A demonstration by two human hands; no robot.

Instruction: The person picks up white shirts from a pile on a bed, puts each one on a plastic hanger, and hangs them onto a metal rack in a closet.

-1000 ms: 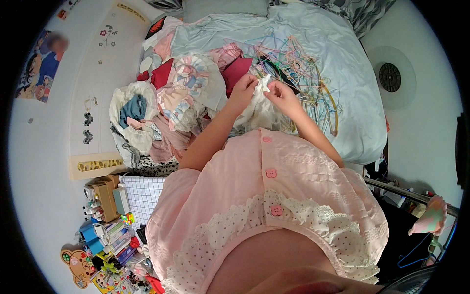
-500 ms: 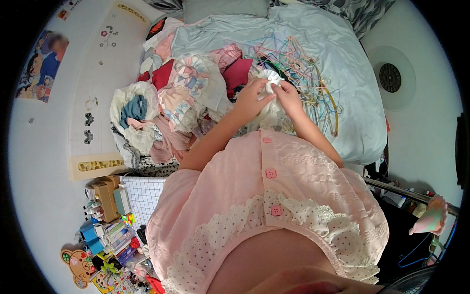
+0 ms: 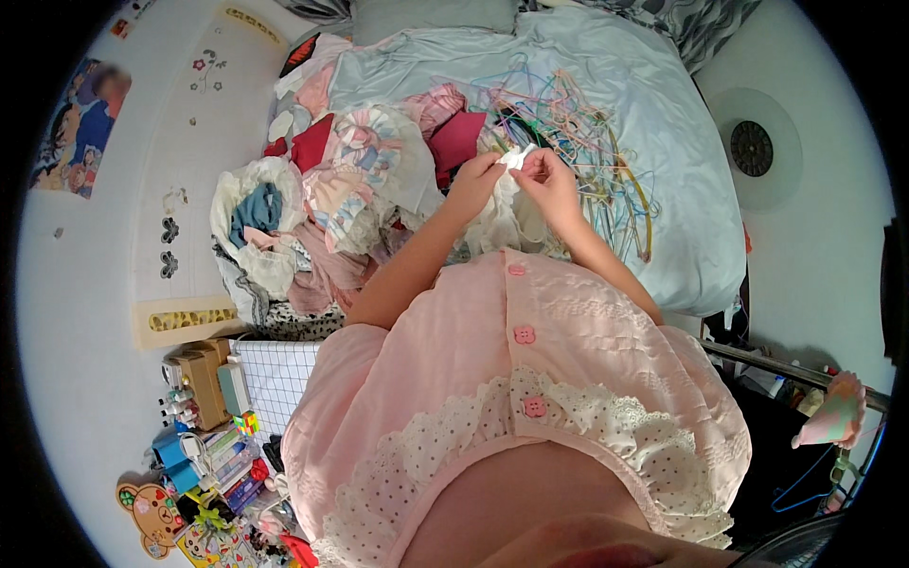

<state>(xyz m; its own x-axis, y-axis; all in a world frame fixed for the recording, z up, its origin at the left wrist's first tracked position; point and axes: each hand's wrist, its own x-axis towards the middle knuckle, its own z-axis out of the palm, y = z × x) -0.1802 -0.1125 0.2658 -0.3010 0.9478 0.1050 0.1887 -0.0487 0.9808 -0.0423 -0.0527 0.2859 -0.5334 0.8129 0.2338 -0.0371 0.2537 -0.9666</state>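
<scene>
Just in front of my body I hold up a white garment (image 3: pixel 499 220), its lower part hanging in loose folds toward my lap. Its gathered upper edge is pinched by my left hand (image 3: pixel 476 183), thumb against fingers. My right hand (image 3: pixel 552 185) grips the same edge close by, its fingers curled in. The garment's exact kind cannot be made out. Beyond my right hand lies a tangle of coloured hangers (image 3: pixel 582 128). A dark red cloth (image 3: pixel 456 140) is beside my left hand.
Heaped clothes (image 3: pixel 355 180) cover the bed's left side, with a white bag (image 3: pixel 227 204) holding blue cloth. The pale blue bedsheet (image 3: pixel 686 189) stretches to the right. Lower left stand a checked tabletop (image 3: pixel 275 379) and a cardboard box (image 3: pixel 204 388). A metal rail (image 3: pixel 786 369) runs at right.
The garment's round gathered part, spread open before, is now folded and bunched between my fingers. My right hand has shifted slightly and curled its fingers more.
</scene>
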